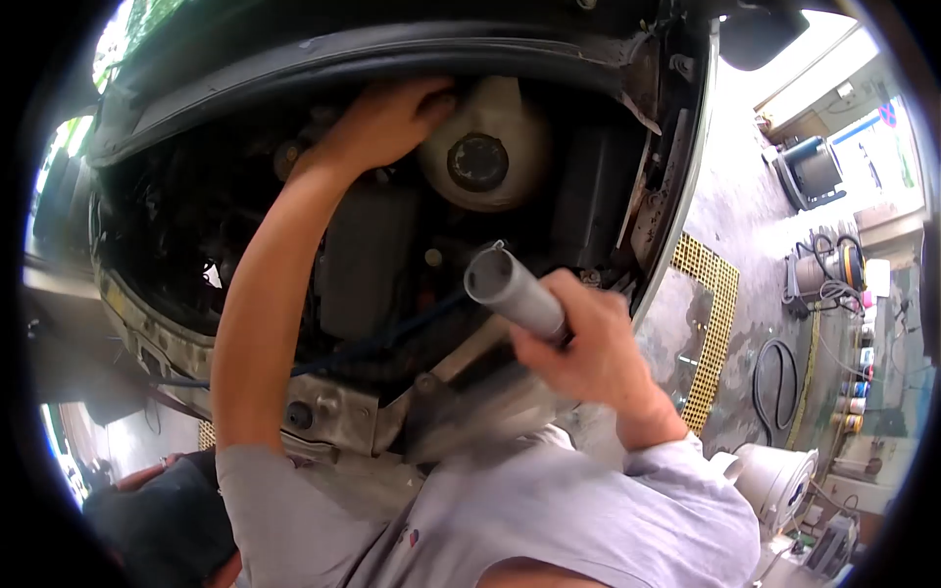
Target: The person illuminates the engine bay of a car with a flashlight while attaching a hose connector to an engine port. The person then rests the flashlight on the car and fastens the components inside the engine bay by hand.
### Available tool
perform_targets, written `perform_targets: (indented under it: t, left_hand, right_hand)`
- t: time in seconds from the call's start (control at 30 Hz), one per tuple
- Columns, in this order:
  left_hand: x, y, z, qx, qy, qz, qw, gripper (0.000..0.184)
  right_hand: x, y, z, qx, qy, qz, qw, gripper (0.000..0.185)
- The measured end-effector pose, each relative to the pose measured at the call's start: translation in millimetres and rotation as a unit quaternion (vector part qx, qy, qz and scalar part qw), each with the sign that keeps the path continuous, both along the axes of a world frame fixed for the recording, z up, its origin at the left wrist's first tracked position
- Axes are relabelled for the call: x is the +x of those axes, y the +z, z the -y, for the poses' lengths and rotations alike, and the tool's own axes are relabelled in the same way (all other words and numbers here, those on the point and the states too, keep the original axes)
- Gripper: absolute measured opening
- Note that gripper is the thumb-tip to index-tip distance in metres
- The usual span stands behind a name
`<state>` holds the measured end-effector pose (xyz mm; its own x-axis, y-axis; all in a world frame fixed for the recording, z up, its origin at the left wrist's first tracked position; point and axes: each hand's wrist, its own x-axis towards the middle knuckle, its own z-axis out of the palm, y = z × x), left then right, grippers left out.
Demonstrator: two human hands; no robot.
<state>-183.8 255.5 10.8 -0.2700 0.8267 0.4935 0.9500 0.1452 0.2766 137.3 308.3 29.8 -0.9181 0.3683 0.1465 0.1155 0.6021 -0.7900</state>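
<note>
My right hand (593,343) is wrapped round a grey tube (524,299) and holds it tilted above the engine bay. The tube's open round end faces up and left, with a small metal loop at its rim. My left hand (397,122) reaches deep into the bay, beside a pale plastic reservoir (505,176) with a round dark cap (477,162). The fingers of that hand are curled near the reservoir's upper left side; what they hold, if anything, is hidden in shadow.
A dark box-shaped cover (368,260) and a blue hose (392,338) lie in the bay. The metal front frame (338,416) runs along its near edge. Another person (162,519) is at lower left. Yellow floor grating (720,314) and a white bucket (774,480) are at right.
</note>
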Motion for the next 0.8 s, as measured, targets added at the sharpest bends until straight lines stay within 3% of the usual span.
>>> perform_targets:
  t: [0.13, 0.2, 0.27, 0.37, 0.43, 0.53, 0.63, 0.7, 0.8]
  left_hand:
    - [-29, -24, -46, -0.039, -0.014, 0.017, 0.999, 0.037]
    - [-42, -26, -62, -0.126, 0.006, 0.197, 0.972, 0.037]
    - [-42, -20, -73, -0.104, -0.016, 0.229, 0.968, 0.035]
    - [-37, -12, -79, 0.025, -0.061, 0.116, 0.991, 0.032]
    - [-38, -15, -92, 0.011, -0.030, 0.095, 0.995, 0.031]
    - [-54, -25, -110, -0.043, -0.119, 0.259, 0.958, 0.035]
    - [-52, -31, -118, 0.012, -0.130, 0.236, 0.963, 0.033]
    - [-49, -23, -111, -0.015, -0.116, 0.197, 0.973, 0.033]
    - [-63, -33, -130, 0.016, -0.134, 0.192, 0.972, 0.030]
  right_hand:
    - [-13, -21, 32, -0.055, -0.124, 0.096, 0.986, 0.032]
    - [-27, -23, 40, -0.052, -0.180, 0.106, 0.977, 0.034]
    - [-40, -26, 47, -0.025, -0.249, 0.063, 0.966, 0.033]
    - [-63, -34, 53, 0.087, -0.278, 0.097, 0.952, 0.029]
    - [-79, -37, 59, 0.132, -0.305, 0.120, 0.936, 0.030]
    - [-95, -54, 53, 0.151, -0.373, 0.119, 0.908, 0.037]
    - [-95, -52, 46, 0.136, -0.379, 0.145, 0.904, 0.035]
    - [-97, -47, 46, 0.127, -0.391, 0.174, 0.895, 0.029]
    - [-97, -49, 37, 0.099, -0.379, 0.197, 0.899, 0.048]
